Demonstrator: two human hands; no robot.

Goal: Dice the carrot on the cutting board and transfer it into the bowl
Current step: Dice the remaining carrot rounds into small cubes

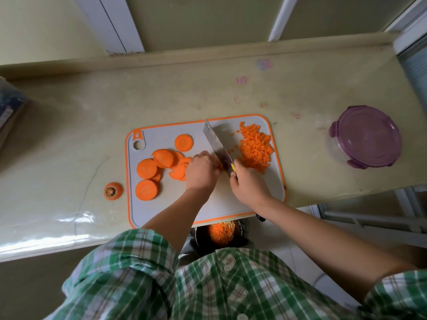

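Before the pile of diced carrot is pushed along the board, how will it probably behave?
The diced carrot pile is small loose cubes, so it will likely spread, not slide as one. Stray bits beside the knife blade suggest it scatters easily. It sits near the cutting board edge; some may fall off.

The pale surface (208, 93) carries a grey cutting board (143, 209), a carrot end (113, 191) just left of it, and a purple-lidded container (366, 139) well to the right.

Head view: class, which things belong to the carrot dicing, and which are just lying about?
In use: cutting board, knife, carrot slices, diced carrot, bowl, left hand, right hand.
Lying about: lidded container, carrot top.
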